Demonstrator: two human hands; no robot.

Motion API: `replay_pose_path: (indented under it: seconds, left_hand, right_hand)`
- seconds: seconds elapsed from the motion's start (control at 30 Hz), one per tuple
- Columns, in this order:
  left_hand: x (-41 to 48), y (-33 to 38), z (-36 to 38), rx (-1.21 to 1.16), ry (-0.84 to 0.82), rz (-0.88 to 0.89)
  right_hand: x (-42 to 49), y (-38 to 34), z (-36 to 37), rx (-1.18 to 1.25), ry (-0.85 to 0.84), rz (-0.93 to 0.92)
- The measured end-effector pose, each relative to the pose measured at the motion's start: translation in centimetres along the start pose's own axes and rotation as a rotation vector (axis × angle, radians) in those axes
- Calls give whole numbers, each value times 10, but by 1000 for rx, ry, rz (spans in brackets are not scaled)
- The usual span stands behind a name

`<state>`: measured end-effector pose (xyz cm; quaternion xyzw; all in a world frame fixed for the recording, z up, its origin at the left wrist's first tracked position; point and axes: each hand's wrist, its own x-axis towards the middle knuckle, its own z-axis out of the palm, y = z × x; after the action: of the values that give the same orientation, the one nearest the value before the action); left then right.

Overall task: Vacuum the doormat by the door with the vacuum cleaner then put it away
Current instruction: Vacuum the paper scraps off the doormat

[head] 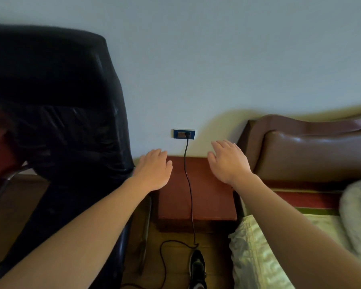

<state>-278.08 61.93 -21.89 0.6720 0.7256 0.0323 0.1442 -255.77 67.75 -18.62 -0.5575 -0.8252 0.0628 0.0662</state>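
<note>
A black power cord [189, 184] is plugged into a blue wall socket [184, 133] and runs down over a red-brown bedside table [208, 197] to the wooden floor, where it curls. My left hand [154, 168] and my right hand [229, 161] are both stretched forward with relaxed fingers, one on each side of the cord, holding nothing. Neither the vacuum cleaner body nor the doormat is in view.
A black office chair [61, 113] stands close on the left. A bed with a brown padded headboard [313, 147] and pale green bedding [258, 253] fills the right. A black shoe [197, 268] shows on the floor below the table.
</note>
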Motion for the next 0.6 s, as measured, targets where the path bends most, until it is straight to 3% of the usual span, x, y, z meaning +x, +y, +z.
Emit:
replay_pose_path:
  seconds: [0.6]
  left_hand:
    - [-88,71,-112,130,278,43]
  right_hand:
    - [-86,-1,-129,37,145,-120]
